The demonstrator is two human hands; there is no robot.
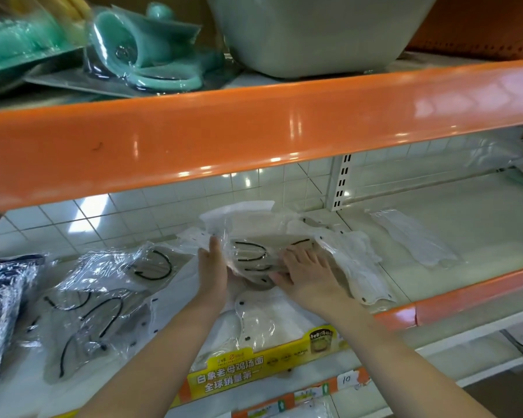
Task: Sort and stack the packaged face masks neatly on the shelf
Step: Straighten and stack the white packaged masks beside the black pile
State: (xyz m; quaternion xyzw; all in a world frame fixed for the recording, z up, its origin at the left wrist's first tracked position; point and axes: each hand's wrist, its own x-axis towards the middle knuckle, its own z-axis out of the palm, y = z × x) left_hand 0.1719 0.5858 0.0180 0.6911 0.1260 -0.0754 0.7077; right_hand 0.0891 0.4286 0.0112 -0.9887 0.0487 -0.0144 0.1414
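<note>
**Head view: both hands on a bundle of packaged masks**

Head camera looks down at a white shelf with an orange front edge. Between the two hands lies a stack of beige face masks in clear wrappers, black ear loops showing through the plastic. The left hand stands on edge against the stack's left side, fingers straight and together, fingertips reaching the wrapper's upper left corner. The right hand lies flat on the stack's right part, fingers spread apart and pressing down on the plastic; the masks sit under and just left of those fingers. Just beyond the right fingertips, white packaged masks trail off to the right. Left of the left hand's fingers, well apart, more wrapped masks with black loops lie loose on the shelf. Near the wrists, a yellow label strip runs along the shelf edge
</note>
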